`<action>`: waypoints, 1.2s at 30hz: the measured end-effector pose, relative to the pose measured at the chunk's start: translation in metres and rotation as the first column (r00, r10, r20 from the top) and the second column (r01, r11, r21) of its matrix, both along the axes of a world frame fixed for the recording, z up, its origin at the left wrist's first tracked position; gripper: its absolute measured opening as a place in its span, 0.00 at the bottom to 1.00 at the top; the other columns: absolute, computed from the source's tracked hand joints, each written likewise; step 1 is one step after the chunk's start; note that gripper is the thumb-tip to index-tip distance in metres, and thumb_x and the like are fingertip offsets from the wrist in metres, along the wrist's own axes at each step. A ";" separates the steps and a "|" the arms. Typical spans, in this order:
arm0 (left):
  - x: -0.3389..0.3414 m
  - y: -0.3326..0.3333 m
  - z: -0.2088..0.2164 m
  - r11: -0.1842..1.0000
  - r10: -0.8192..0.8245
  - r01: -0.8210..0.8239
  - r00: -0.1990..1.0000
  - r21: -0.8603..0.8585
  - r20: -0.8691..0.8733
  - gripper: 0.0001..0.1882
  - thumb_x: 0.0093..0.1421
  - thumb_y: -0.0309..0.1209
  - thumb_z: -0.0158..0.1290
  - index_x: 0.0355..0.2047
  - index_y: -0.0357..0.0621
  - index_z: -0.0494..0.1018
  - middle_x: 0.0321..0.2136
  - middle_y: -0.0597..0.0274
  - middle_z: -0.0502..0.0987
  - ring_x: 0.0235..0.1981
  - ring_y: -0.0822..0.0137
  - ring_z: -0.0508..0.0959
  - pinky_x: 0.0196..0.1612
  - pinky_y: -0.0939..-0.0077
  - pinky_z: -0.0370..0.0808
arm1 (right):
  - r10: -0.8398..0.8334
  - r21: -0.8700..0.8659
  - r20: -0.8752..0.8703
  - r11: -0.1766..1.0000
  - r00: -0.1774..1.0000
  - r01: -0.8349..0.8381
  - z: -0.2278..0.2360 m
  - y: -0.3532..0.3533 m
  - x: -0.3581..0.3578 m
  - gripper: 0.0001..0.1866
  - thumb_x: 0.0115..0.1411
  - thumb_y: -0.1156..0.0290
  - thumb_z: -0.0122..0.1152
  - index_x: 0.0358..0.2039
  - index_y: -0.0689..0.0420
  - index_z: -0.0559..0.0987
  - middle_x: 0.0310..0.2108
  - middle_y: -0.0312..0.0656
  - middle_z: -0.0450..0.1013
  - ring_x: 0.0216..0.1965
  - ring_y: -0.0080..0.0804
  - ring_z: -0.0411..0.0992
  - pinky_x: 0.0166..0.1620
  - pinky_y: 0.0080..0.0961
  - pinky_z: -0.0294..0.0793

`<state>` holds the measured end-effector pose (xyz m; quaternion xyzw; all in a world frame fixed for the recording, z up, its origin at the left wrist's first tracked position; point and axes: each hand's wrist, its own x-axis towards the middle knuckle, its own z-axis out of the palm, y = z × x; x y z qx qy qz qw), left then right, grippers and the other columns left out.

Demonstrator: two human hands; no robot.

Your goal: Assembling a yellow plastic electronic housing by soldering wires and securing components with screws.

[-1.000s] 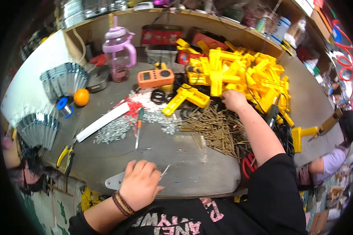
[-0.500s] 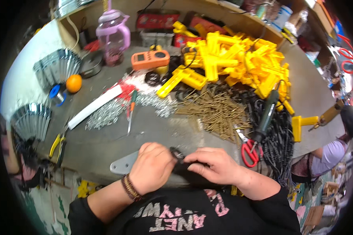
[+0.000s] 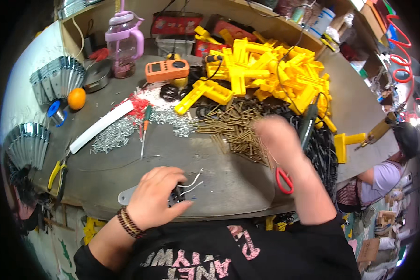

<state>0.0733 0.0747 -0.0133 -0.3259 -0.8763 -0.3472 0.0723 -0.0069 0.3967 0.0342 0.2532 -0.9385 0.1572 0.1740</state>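
My left hand (image 3: pixel 154 193), with a braided bracelet at the wrist, is near the front edge of the table. Its fingers curl round a small black part (image 3: pixel 176 198) with two short white wires (image 3: pixel 191 184) sticking out. Beneath that hand lies a flat grey plate (image 3: pixel 124 198) with a rounded end and a hole. My right hand (image 3: pixel 280 137) is stretched over the right side of a heap of long brass-coloured screws or pins (image 3: pixel 235 128). Motion smears its fingers, so I cannot see whether it holds anything. Red-handled scissors (image 3: pixel 284 181) lie beside my right forearm.
Yellow plastic housings (image 3: pixel 252 70) pile up at the back. Black cables (image 3: pixel 325 163) and a dark-handled tool (image 3: pixel 308 126) lie right. Left are pliers (image 3: pixel 57 175), a white strip (image 3: pixel 102 127), silver pieces (image 3: pixel 114 135), a screwdriver (image 3: pixel 145 128), an orange meter (image 3: pixel 167 70) and a jug (image 3: pixel 123 46).
My right hand has left the black part and moved forward and right to the brass-coloured heap. My left hand keeps the part, whose white wires now show. The whole view has shifted slightly.
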 end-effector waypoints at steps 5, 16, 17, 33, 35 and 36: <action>0.001 0.008 0.009 0.995 -0.074 0.071 0.996 -0.072 -0.043 0.29 0.43 0.39 0.67 0.44 0.45 0.70 0.44 0.54 0.72 0.48 0.52 0.71 0.51 0.62 0.65 | -0.666 0.266 -0.256 0.648 0.701 0.713 0.061 0.152 -0.088 0.21 0.59 0.64 0.59 0.50 0.60 0.74 0.49 0.54 0.73 0.52 0.49 0.70 0.56 0.39 0.68; 0.008 0.003 0.026 1.000 -0.004 0.006 0.994 0.020 -0.112 0.33 0.43 0.38 0.67 0.50 0.43 0.69 0.48 0.54 0.71 0.49 0.53 0.71 0.52 0.58 0.66 | -0.227 -0.486 -0.183 0.866 0.956 0.113 0.050 0.192 -0.104 0.19 0.53 0.73 0.69 0.45 0.61 0.77 0.42 0.39 0.74 0.48 0.30 0.71 0.53 0.23 0.68; 0.004 0.004 0.029 0.998 0.031 -0.022 0.988 0.055 -0.153 0.33 0.43 0.36 0.67 0.49 0.42 0.69 0.48 0.52 0.71 0.49 0.51 0.71 0.53 0.58 0.66 | -0.222 -0.487 -0.168 0.866 0.961 0.115 0.046 0.193 -0.106 0.19 0.53 0.73 0.69 0.45 0.61 0.77 0.42 0.39 0.74 0.48 0.30 0.71 0.53 0.23 0.68; -0.024 0.019 0.053 0.982 0.161 -0.128 0.954 0.142 -0.252 0.25 0.45 0.31 0.65 0.44 0.40 0.73 0.45 0.53 0.75 0.48 0.50 0.73 0.55 0.59 0.67 | 0.315 -0.905 -0.175 0.322 0.933 -0.278 0.100 0.078 -0.095 0.14 0.66 0.69 0.54 0.49 0.61 0.74 0.45 0.39 0.74 0.45 0.27 0.73 0.52 0.28 0.72; -0.034 0.049 0.070 0.871 0.262 -0.114 0.930 0.477 -0.256 0.26 0.44 0.32 0.67 0.44 0.38 0.73 0.44 0.50 0.75 0.45 0.49 0.74 0.51 0.59 0.70 | 0.457 -0.839 -0.055 0.461 0.888 -0.289 0.087 -0.009 -0.040 0.17 0.61 0.70 0.61 0.50 0.60 0.74 0.47 0.40 0.73 0.46 0.27 0.72 0.47 0.26 0.74; -0.032 0.047 0.065 0.876 0.213 -0.100 0.958 0.471 -0.193 0.27 0.45 0.32 0.68 0.45 0.37 0.72 0.43 0.50 0.75 0.44 0.50 0.76 0.49 0.63 0.71 | 0.651 -0.795 -0.011 0.455 0.759 -0.402 0.081 -0.048 -0.015 0.16 0.56 0.80 0.62 0.47 0.58 0.77 0.42 0.38 0.76 0.44 0.25 0.74 0.48 0.24 0.74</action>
